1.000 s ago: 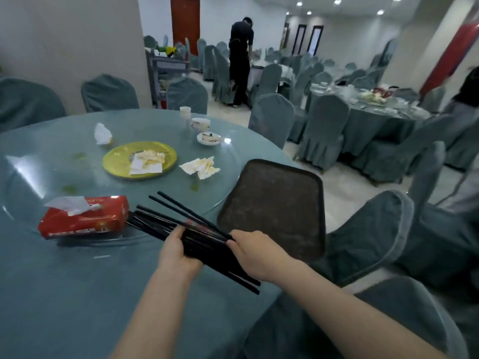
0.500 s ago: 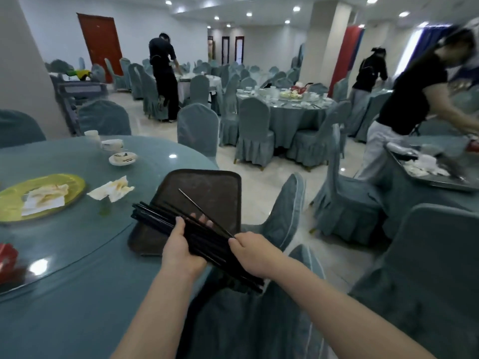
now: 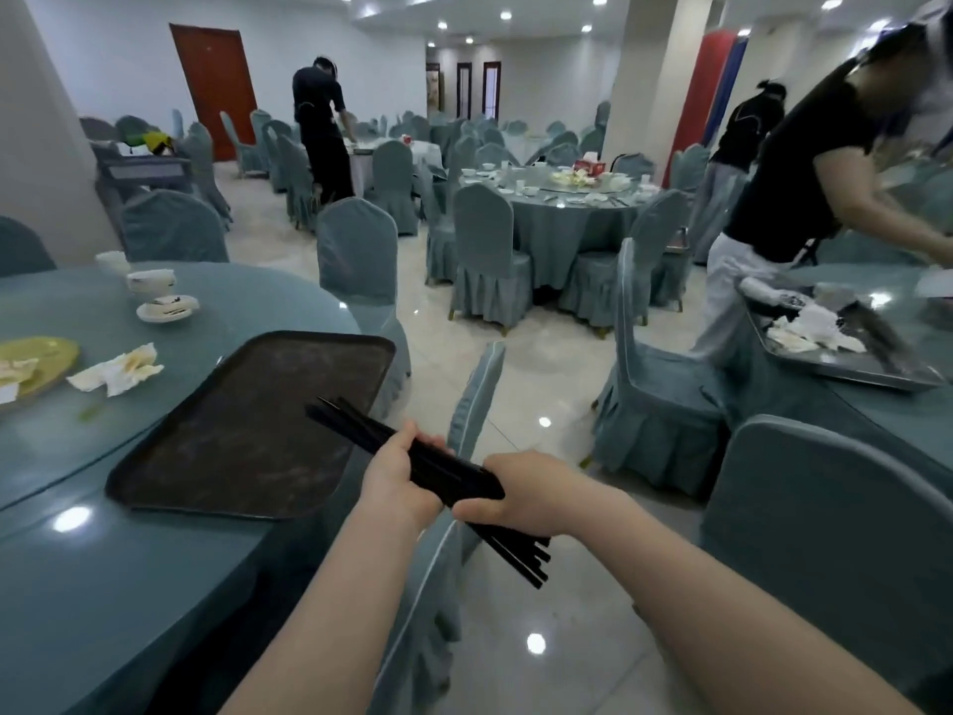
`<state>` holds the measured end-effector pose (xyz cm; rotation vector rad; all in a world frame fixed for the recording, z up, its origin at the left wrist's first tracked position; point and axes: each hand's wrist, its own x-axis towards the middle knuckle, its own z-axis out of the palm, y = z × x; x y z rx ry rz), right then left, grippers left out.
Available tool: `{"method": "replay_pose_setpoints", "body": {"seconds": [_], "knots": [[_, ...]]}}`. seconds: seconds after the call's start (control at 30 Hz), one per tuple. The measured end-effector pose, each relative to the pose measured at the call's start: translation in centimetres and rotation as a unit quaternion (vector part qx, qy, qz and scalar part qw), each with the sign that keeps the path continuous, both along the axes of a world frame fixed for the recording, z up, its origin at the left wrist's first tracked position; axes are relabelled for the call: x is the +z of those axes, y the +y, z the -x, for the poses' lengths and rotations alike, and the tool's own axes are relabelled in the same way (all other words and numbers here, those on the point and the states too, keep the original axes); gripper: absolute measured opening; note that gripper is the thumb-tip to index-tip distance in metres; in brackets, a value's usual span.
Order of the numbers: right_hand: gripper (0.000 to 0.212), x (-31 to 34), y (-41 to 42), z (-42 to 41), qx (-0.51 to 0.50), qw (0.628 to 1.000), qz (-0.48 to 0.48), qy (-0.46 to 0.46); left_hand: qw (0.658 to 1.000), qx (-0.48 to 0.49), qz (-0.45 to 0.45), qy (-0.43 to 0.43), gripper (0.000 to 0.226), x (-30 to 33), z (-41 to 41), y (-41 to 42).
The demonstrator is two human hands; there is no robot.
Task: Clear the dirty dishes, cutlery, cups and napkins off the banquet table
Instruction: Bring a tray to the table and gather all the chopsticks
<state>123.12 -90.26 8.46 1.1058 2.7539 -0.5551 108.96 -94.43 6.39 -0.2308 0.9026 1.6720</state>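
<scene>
Chopsticks (image 3: pixel 438 469) swung past tray (image 3: pixel 247 430) edge, chair (image 3: pixel 474 399) beneath, both hands (image 3: pixel 397 477) gripping

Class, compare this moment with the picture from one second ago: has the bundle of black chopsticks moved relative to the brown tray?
Yes. The chopsticks, gripped by the left hand and right hand, were left of the brown tray over the table; now they sit off its near right corner, past the table edge.

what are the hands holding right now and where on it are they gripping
A bundle of black chopsticks, held by both hands: the left hand around its middle, the right hand nearer the end that points toward the person.
</scene>
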Motion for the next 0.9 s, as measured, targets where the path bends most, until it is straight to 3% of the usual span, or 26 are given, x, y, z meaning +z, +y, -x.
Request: {"method": "replay_pose_setpoints", "body": {"seconds": [0.13, 0.3, 0.57, 0.7, 0.77, 0.9], "knots": [[0.053, -0.8, 4.3, -3.5, 0.005, 0.999, 0.033, -0.003, 1.0, 0.007, -0.01, 0.007, 0.036, -0.7, -3.3, 4.6], [0.022, -3.3, 11.1, -4.7, -0.037, 0.999, 0.008, 0.029, 1.0, 0.002, -0.028, 0.009, 0.032, -1.2, -4.7, 11.8], [0.016, -3.4, 27.6, -4.1, -0.071, 0.994, -0.085, 0.016, 0.993, -0.093, -0.06, 0.032, 0.018, -1.9, -2.1, 25.4], [0.012, -2.4, 36.9, -3.9, -0.048, 0.99, -0.131, 0.003, 0.993, 0.016, -0.11, 0.041, 0.019, -1.7, 3.0, 31.9], [0.012, -2.3, 41.2, -3.6, -0.04, 0.989, -0.143, 0.002, 0.987, 0.088, -0.127, 0.052, 0.031, -1.8, 6.6, 34.6], [0.013, -3.3, 49.2, -0.6, 0.014, 0.988, -0.154, -0.002, 0.982, 0.078, -0.094, 0.147, 0.054, -2.5, 11.8, 40.1]]}}
